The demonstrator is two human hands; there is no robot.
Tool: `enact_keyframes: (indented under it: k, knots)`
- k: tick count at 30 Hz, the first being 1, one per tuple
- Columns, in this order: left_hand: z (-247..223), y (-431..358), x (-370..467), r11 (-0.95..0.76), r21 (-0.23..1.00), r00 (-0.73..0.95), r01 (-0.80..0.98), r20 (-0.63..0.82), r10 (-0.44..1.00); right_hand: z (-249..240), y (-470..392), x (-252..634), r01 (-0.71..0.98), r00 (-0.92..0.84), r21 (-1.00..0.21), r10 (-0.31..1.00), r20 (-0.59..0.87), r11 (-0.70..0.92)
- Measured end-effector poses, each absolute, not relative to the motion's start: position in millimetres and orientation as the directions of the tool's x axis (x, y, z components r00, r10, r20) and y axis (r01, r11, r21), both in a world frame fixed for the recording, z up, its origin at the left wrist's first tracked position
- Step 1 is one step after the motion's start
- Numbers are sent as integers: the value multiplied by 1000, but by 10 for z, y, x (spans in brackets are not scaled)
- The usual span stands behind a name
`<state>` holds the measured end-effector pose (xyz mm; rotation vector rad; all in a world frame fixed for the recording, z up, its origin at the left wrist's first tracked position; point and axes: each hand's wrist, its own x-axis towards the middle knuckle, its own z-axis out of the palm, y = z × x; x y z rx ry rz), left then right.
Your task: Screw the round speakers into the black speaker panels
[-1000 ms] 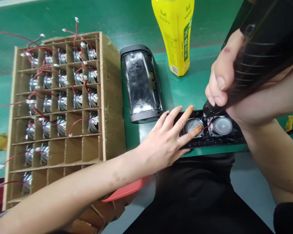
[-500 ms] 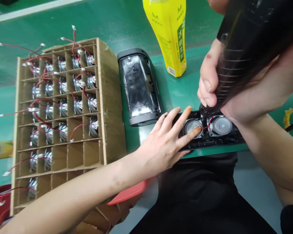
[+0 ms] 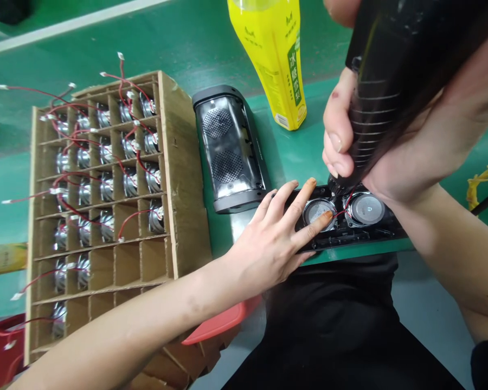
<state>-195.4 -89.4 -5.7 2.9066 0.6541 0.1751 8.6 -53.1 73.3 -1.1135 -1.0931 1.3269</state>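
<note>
Left hand (image 3: 274, 235) spread on panel (image 3: 352, 236), right hand (image 3: 415, 154) gripping tool (image 3: 378, 105), bottle (image 3: 273, 67) beyond, carton (image 3: 187, 173) at left

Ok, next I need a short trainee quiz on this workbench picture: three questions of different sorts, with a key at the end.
1. Multiple choice: how is the right hand placed on the black tool?
A) Pushing it with one fingertip
B) Wrapped around it
C) Well away from it

2. True or false: the left hand is spread over the black panel that has two round speakers in it.

3. Fill in the blank: in the picture, the cardboard box is to the ____ of the yellow bottle.

Key: 1. B; 2. True; 3. left
</note>
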Motion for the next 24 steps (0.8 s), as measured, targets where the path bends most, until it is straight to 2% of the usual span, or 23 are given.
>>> enact_keyframes:
  k: [4,7,9,13,18,21,24]
  knots:
    - [-54,-899,-1953,-886,181,892,428,73,446,696,-524,111,-181,-17,-979,995,95,90]
    - [-37,-902,-1948,-883,180,891,434,60,450,632,-521,122,-223,-28,-968,991,129,120]
    - [-26,-903,-1945,-885,178,893,430,59,445,597,-524,133,-213,-42,-966,986,162,149]
    - [-25,-902,-1946,-883,178,892,434,48,449,567,-539,169,-170,-99,-940,944,315,296]
    - [-50,-895,-1956,-886,178,894,428,57,444,567,-544,189,-141,-118,-951,950,291,274]
    - [-55,-892,-1956,-889,171,896,425,61,440,555,-532,191,-181,-105,-945,950,294,272]
    - [-46,-892,-1955,-892,161,898,422,59,435,545,-526,175,-198,-75,-966,980,186,168]
